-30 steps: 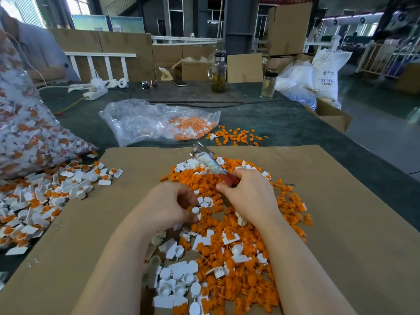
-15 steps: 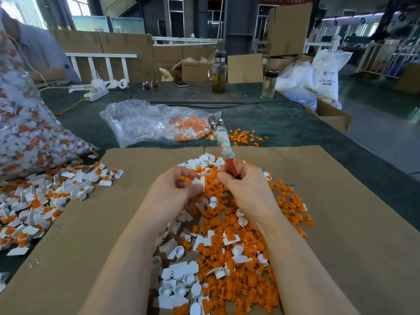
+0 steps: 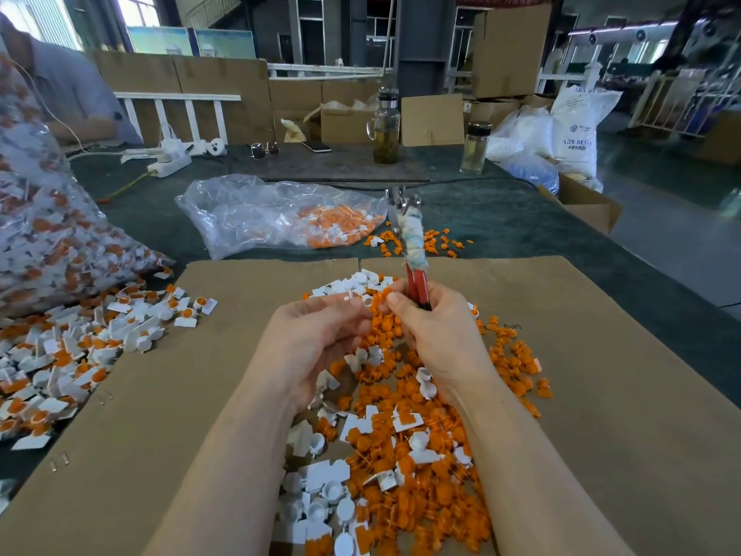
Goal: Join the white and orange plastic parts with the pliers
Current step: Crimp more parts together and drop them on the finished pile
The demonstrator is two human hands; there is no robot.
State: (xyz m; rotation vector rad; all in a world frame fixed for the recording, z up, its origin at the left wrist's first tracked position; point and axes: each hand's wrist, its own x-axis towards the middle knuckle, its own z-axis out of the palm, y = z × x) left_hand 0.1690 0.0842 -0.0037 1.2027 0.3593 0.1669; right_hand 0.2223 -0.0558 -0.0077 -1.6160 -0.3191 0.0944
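Red-handled pliers [image 3: 413, 250] stand nearly upright, rag-wrapped in the middle, metal head on top. A small white part [image 3: 355, 300] and an orange part [image 3: 381, 295] sit just beside them, above the mixed loose pile [image 3: 401, 435].

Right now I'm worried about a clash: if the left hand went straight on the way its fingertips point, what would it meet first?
Most likely the right hand: the left hand, pinching a white part, points right toward its thumb and an orange part. Depth is unclear.
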